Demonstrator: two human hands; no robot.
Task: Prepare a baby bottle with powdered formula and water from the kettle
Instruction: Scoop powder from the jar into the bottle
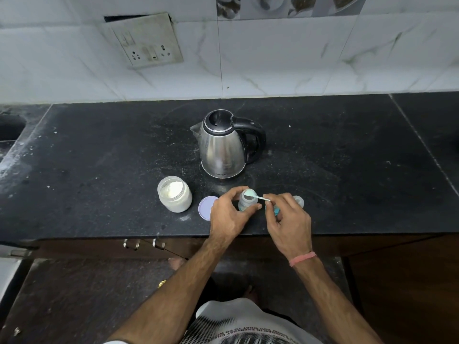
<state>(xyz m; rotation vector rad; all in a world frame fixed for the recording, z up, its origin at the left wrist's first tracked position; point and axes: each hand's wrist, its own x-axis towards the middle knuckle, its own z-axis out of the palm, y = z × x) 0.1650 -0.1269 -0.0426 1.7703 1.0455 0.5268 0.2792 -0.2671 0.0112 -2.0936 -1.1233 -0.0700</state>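
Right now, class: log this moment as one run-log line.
left hand: steadies baby bottle | right hand: scoop over bottle mouth | formula jar: open | kettle: untouched

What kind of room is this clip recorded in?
Most likely a home kitchen: a dark stone counter against a tiled wall with a switch-and-socket plate, an electric kettle standing on it, and what may be a sink edge at far left.
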